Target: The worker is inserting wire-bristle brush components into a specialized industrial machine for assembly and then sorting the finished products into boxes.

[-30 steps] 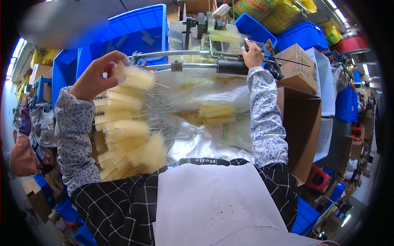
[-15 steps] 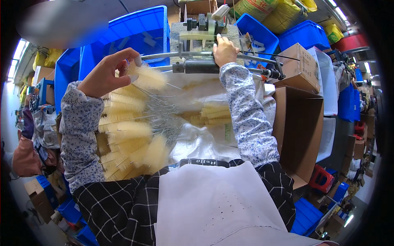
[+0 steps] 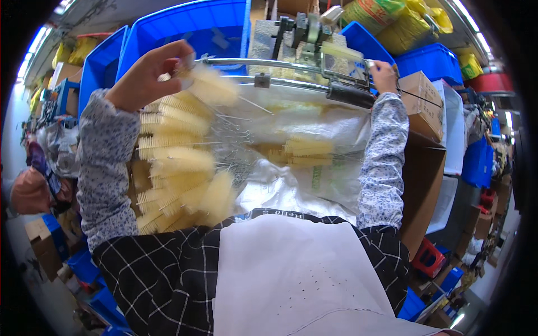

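My left hand (image 3: 150, 75) pinches a cream bristle brush (image 3: 214, 87) at its bristle end; the brush's thin wire stem points to the right. Below it lies a pile of similar wire-stemmed brushes (image 3: 182, 162), their looped stems pointing right. My right hand (image 3: 384, 77) is closed at the right end of the sliding carriage of a small bench machine (image 3: 307, 36); what its fingers grip is not clear. Beside that hand, a pale bristle brush (image 3: 341, 51) lies across the carriage. A black cylindrical sleeve (image 3: 350, 94) sits on the front metal rod.
Large blue bins (image 3: 185, 33) stand behind the left hand, and another blue bin (image 3: 367, 45) is behind the machine. More bristle pieces (image 3: 305, 151) lie on the white plastic sheet (image 3: 274, 187). An open cardboard box (image 3: 420, 179) stands at the right, near a closed carton (image 3: 421, 103).
My right hand has moved right, and the carriage, its brush and the black sleeve have shifted right along the rods. My left hand still holds its brush. The head view has shifted slightly.
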`<action>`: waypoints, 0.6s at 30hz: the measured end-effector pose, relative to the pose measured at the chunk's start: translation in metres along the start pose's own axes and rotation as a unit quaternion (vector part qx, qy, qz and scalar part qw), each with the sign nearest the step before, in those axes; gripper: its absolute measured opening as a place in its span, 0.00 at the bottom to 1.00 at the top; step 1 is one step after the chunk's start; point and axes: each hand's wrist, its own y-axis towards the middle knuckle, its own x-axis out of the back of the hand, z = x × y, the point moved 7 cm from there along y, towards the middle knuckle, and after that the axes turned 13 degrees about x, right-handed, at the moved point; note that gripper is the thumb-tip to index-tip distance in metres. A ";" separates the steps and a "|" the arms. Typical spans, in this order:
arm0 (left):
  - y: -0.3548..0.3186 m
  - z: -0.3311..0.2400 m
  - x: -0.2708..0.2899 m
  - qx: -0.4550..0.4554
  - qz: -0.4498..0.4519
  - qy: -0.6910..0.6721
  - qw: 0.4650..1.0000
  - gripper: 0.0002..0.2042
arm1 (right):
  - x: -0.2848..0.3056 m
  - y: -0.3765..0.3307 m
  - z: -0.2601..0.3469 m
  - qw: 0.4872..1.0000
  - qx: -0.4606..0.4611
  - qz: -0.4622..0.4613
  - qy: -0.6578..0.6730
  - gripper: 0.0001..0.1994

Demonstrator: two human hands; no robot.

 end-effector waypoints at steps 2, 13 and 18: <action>0.002 0.002 -0.003 -0.005 -0.012 -0.001 1.000 0.14 | 0.012 0.013 0.020 0.986 -0.024 -0.010 -0.164 0.12; 0.026 -0.009 -0.053 -0.003 0.116 -0.178 0.977 0.16 | 0.068 -0.082 0.085 0.799 -0.094 0.380 0.458 0.20; 0.049 -0.031 -0.103 -0.029 0.083 -0.061 0.994 0.14 | 0.047 -0.083 0.255 0.699 0.116 0.336 0.621 0.21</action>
